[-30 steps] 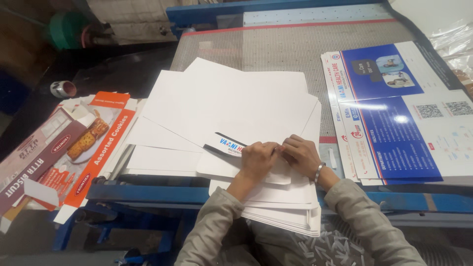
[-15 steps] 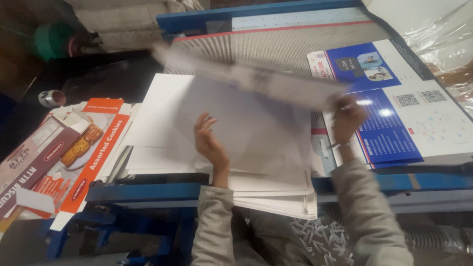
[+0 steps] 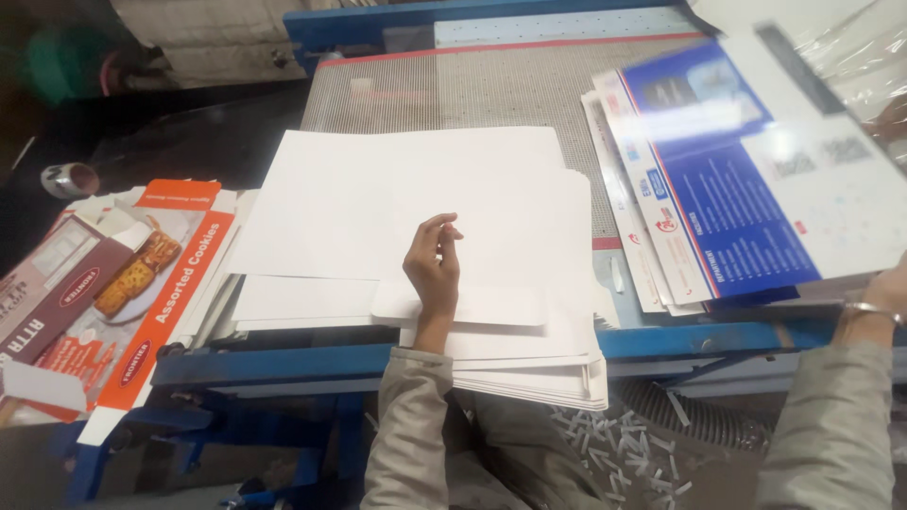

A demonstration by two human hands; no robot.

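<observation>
Change: the sheet that was swinging mid-air half a second ago now lands printed face up on the blue-and-white printed stack [image 3: 746, 179] at right.
Meaning: one sheet looks turned and set aside, plain ones remain.
Left hand [image 3: 433, 264]: fingers loosely curled, resting on the white sheet stack [image 3: 378, 203].
Right hand [image 3: 883, 288]: mostly out of frame, grip can't be told.
White stack axis: long side runs left to right on the blue table [image 3: 283, 359], near edge overhanging.

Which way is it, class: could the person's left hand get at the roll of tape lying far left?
Probably not as things stand: the left hand rests on the white card sheets, and the tape roll lies far beyond the orange printed cartons.
</observation>
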